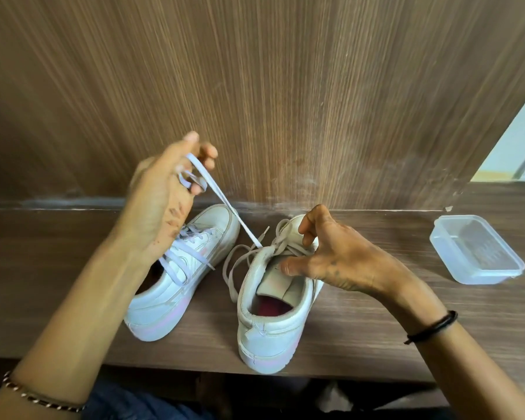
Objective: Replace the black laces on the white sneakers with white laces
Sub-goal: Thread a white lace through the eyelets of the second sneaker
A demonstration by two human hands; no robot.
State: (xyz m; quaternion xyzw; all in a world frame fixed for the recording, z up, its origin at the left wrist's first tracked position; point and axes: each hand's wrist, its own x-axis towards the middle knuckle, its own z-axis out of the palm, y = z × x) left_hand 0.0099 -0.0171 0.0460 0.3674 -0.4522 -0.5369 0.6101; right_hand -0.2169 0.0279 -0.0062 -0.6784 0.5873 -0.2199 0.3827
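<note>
Left hand pinches the white lace, taut up from the right-side sneaker on the desk — right hand pinches that lace at the eyelets. We judge it limp, light — grip near its end.

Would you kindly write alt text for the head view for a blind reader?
A left hand holds a white lace taut from the right-hand sneaker, which the right hand grips; a second laced sneaker lies beside it.
</note>
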